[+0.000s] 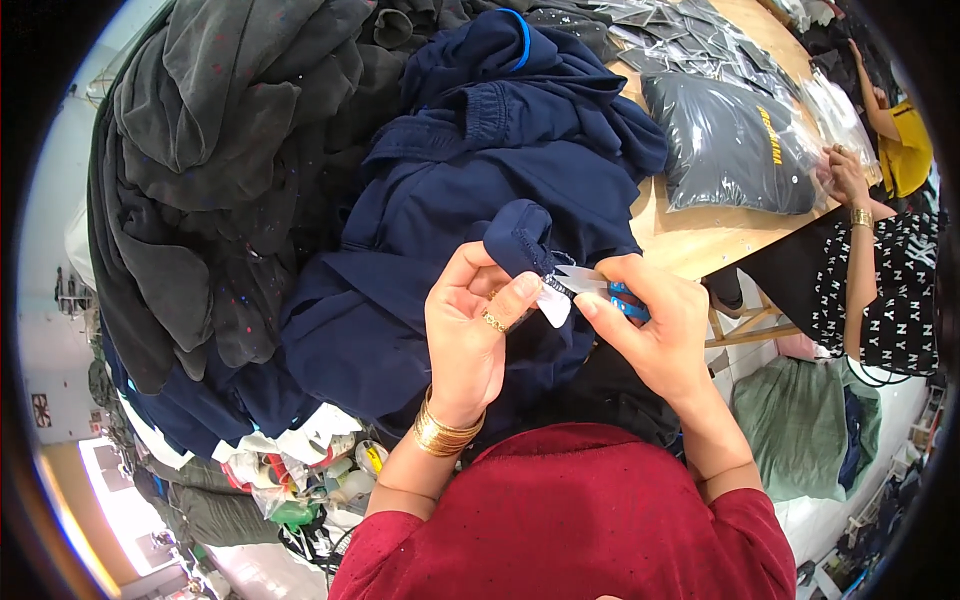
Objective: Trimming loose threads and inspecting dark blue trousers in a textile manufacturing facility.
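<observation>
Pinched between the thumb and fingers of my left hand is the hemmed edge of a navy garment. A small white label hangs from its seam, beside my left thumb. My right hand grips a pair of thread snips with blue handles. Their metal blades point left and lie right at the seam, above the label. Whether the blades touch a thread is too small to tell. Beyond my hands, the rest of the navy cloth lies heaped, with a gathered elastic band showing.
A large pile of dark grey garments rises at the left. On the wooden table at the right lies a clear-bagged dark garment, with flat dark packets behind. A co-worker's hand touches clear plastic there. Green cloth lies lower right.
</observation>
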Tool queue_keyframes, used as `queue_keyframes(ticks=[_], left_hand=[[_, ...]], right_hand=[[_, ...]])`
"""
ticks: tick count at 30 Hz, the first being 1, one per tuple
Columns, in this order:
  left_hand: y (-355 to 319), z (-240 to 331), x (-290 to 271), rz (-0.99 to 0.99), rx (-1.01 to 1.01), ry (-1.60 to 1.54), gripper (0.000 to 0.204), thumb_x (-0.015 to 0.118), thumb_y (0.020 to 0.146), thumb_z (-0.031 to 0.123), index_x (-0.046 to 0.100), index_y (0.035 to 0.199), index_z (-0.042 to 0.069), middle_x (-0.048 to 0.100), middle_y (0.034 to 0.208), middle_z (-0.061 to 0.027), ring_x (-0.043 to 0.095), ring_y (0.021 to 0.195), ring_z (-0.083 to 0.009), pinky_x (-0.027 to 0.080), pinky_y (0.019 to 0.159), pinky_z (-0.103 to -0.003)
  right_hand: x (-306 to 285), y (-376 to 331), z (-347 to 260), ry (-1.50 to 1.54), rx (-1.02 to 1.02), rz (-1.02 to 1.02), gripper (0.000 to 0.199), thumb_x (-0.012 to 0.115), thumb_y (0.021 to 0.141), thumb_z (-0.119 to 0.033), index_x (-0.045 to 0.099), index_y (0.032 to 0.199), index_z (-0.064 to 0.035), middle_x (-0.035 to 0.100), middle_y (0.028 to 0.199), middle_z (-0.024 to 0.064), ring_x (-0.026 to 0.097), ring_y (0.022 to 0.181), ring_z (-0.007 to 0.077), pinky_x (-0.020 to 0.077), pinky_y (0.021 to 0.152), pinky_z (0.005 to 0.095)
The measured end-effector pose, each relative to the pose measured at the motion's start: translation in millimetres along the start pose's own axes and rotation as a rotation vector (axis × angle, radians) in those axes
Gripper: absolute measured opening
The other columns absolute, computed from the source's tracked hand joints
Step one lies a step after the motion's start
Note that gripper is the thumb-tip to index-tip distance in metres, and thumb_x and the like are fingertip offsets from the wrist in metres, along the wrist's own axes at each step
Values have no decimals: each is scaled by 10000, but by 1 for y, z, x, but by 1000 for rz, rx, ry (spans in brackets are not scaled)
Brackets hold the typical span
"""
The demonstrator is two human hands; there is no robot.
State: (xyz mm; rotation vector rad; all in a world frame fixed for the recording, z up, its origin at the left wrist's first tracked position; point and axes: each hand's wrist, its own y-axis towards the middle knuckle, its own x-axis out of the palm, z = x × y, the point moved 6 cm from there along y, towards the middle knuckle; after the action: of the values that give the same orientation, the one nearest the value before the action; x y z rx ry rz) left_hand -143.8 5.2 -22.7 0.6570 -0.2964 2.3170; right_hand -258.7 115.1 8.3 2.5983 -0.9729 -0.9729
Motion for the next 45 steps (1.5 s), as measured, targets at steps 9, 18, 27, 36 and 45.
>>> queue_keyframes(ticks=[9, 18, 27, 36, 45], left_hand=[[4, -1, 0, 15, -26, 42, 208, 619, 809, -48, 549, 998, -1, 630, 923, -70, 603, 809, -100, 505, 756, -232], [7, 2, -5, -12, -60, 6, 166, 600, 848, 22, 561, 1009, 21, 610, 897, -14, 570, 813, -78, 456, 750, -220], [-1, 38, 3, -248, 61, 493, 138, 547, 910, 91, 583, 1010, 4, 552, 810, 49, 474, 717, 3, 389, 638, -156], [0, 105, -67, -107, -103, 615, 126, 665, 820, 116, 627, 821, -5, 573, 727, 56, 481, 656, -3, 403, 611, -167], [-5, 108, -109, 0, 54, 606, 151, 656, 834, 137, 615, 782, 1, 531, 649, 66, 429, 606, 7, 337, 565, -154]], right_hand=[[0, 4, -3, -57, -47, -14, 237, 728, 724, -229, 607, 825, -52, 588, 656, 59, 570, 538, 200, 424, 488, 288], [2, 13, 1, 134, -12, 57, 196, 719, 740, -173, 620, 837, -35, 557, 619, 36, 532, 512, 138, 426, 509, 254], [52, 44, 3, 852, 238, -613, 205, 694, 764, -73, 644, 949, -1, 615, 914, -4, 520, 843, 53, 394, 662, 206], [48, 97, 8, 958, 476, -303, 97, 699, 780, -132, 616, 776, -82, 464, 591, -92, 304, 419, -16, 186, 379, 176], [67, 90, 12, 962, 581, -352, 83, 674, 794, -155, 627, 783, -87, 520, 588, -57, 334, 378, 8, 197, 362, 176]])
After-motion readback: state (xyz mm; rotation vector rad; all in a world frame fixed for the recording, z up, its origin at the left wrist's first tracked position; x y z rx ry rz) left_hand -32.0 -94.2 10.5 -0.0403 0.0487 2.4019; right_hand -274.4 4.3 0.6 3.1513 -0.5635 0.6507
